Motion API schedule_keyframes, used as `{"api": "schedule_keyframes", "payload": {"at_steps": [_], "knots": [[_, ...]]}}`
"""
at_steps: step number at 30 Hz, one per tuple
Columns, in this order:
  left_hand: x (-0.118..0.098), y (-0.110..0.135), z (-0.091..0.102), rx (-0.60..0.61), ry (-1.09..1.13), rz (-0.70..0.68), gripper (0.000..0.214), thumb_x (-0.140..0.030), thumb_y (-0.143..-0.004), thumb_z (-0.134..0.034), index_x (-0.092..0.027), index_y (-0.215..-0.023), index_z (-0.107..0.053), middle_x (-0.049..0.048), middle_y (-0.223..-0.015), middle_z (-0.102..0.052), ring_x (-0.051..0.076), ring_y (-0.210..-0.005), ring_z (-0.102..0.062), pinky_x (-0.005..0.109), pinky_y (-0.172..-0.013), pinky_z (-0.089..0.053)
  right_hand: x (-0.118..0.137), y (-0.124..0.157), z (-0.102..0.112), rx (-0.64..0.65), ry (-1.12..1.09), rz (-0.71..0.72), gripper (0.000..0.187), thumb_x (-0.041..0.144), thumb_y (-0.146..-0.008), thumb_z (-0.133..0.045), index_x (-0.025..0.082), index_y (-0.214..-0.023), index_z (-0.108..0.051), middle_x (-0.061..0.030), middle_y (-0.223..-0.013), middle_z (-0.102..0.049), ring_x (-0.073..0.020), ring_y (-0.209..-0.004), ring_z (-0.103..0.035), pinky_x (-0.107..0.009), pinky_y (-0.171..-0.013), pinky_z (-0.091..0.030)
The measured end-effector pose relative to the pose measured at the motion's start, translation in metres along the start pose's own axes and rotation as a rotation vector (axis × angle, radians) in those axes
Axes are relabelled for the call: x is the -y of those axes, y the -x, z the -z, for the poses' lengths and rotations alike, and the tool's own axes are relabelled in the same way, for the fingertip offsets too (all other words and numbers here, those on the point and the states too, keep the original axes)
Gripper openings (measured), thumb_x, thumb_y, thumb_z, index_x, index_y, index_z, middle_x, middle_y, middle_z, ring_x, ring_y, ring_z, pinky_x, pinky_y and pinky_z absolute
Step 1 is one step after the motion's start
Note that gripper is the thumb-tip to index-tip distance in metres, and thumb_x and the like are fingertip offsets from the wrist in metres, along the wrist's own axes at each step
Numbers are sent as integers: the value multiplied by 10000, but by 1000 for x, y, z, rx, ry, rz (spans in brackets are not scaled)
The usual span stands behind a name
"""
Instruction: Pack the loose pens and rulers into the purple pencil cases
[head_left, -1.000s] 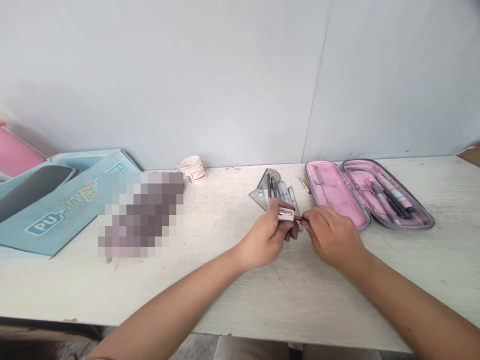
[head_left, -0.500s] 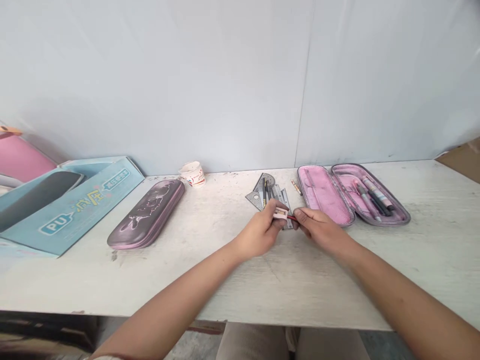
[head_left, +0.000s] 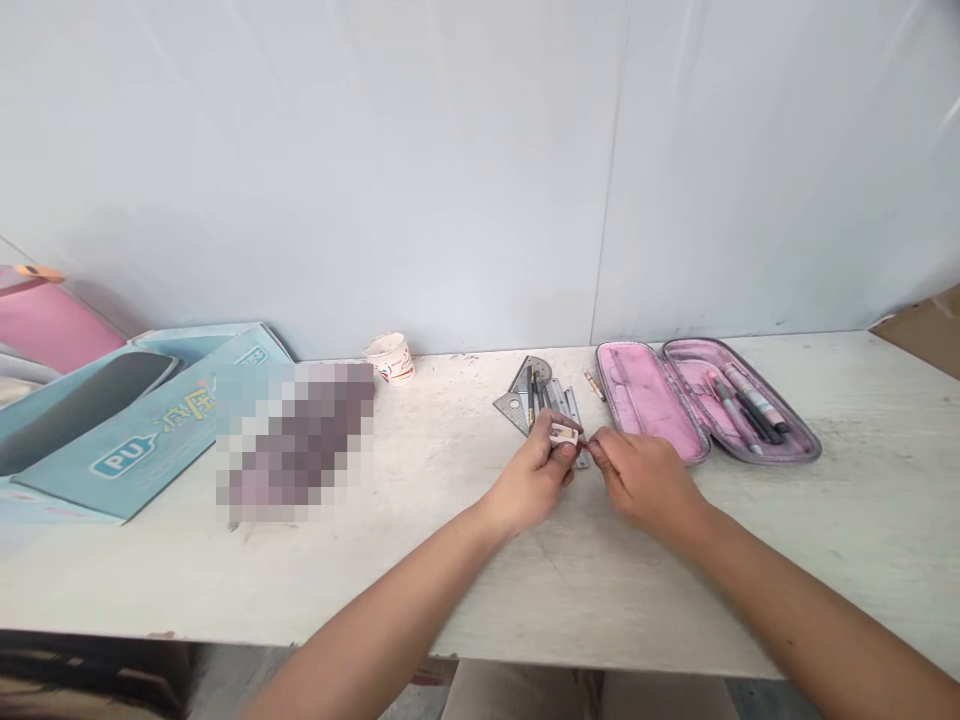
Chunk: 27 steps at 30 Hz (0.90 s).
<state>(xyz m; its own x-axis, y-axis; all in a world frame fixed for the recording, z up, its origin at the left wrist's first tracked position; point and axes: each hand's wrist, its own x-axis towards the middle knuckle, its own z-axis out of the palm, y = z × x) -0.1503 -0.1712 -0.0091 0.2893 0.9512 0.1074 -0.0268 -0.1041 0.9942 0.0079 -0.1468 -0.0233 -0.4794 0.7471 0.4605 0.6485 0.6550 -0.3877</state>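
Head view: the left hand (head_left: 544, 455) pinched a small white sharpener (head_left: 565, 435) between thumb and fingers, and the right hand (head_left: 645, 475) gripped a thin reddish pencil (head_left: 585, 446), mostly hidden by its fingertips. The pencil met the sharpener's right end, both held just above the table (head_left: 450, 560); how deep it sat could not be told. Good work here, as I judged it, called for a still left hand, the pencil straight in line with the hole, and even turns under light pressure, since a tilted lead could snap.

Just beyond the knuckles lay a set square (head_left: 511, 405), dark pencils (head_left: 534, 390) and a ruler (head_left: 571, 405), so pushing forward risked knocking them. A small patterned stick (head_left: 594, 385) lay beside the open pink case (head_left: 649, 410), whose near rim came close to the right hand; that side looked tight. Leftward, more tabletop stretched toward a paper cup (head_left: 390, 360) by the wall (head_left: 375, 150) and a blurred dark object (head_left: 307, 440). Toward the near edge, the forearms had room to draw back.
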Motion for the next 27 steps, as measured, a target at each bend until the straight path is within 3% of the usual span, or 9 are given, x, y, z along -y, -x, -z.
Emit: {"api": "schedule_keyframes", "payload": {"at_steps": [4,7,9,14,16,18,22,25,27], "knots": [[-7,1,8,44,-242,-55,111,-283,-862,-438,-192,-920,-411,-16,-742,-434,104,-668,-403,248,-637,-348,3,-5,4,396,-844,-412,388,522,-866,-302,203,-654,-369,66,-524,-285,-72,-434,-221,-222,-425,-175],[-9,-1,11,54,-264,-54,117,-282,-857,-444,-189,-924,-419,-7,-761,-458,108,-681,-413,248,-641,-350,5,-7,3,463,-1103,-596,408,594,-820,-348,210,-687,-377,89,-525,-197,-66,-429,-126,-213,-399,-120],[-7,-3,11,41,-178,-14,129,-300,-862,-436,-192,-925,-406,-21,-719,-447,96,-619,-392,239,-593,-336,7,-6,0,339,-921,-521,404,557,-852,-315,198,-705,-427,69,-529,-266,-77,-442,-220,-216,-420,-178],[5,-3,8,1,249,60,172,-343,-857,-449,-196,-892,-368,-57,-626,-354,76,-546,-312,218,-540,-304,9,-2,-4,-69,51,8,237,274,-889,-338,166,-883,-549,-67,-772,-565,-157,-696,-486,-269,-537,-243],[7,-1,8,24,326,57,207,-366,-843,-479,-201,-872,-357,-59,-628,-348,71,-542,-299,213,-537,-296,10,-2,-2,-59,236,113,214,187,-858,-350,156,-845,-561,-68,-731,-571,-156,-669,-486,-285,-532,-214],[7,1,9,46,292,15,231,-381,-835,-498,-208,-882,-352,-63,-623,-342,72,-539,-303,218,-541,-298,12,-5,2,23,211,81,201,181,-846,-352,161,-765,-535,-42,-652,-545,-139,-599,-454,-286,-527,-200],[0,7,14,52,43,-36,217,-378,-856,-463,-203,-943,-369,-56,-638,-360,83,-561,-345,236,-557,-304,14,-12,9,272,-396,-208,279,354,-854,-362,186,-641,-428,26,-546,-408,-95,-498,-344,-246,-499,-220],[-4,10,18,65,-122,-59,206,-365,-863,-453,-191,-961,-401,-48,-641,-380,87,-576,-349,238,-554,-302,12,-16,13,523,-950,-486,319,467,-817,-389,201,-641,-396,78,-497,-224,-70,-428,-157,-225,-419,-132],[-4,10,19,63,-155,-73,205,-363,-871,-435,-187,-972,-408,-47,-626,-385,89,-570,-353,238,-548,-306,12,-19,15,608,-1096,-573,320,491,-803,-407,203,-665,-405,90,-500,-176,-66,-429,-100,-225,-406,-84]]}}
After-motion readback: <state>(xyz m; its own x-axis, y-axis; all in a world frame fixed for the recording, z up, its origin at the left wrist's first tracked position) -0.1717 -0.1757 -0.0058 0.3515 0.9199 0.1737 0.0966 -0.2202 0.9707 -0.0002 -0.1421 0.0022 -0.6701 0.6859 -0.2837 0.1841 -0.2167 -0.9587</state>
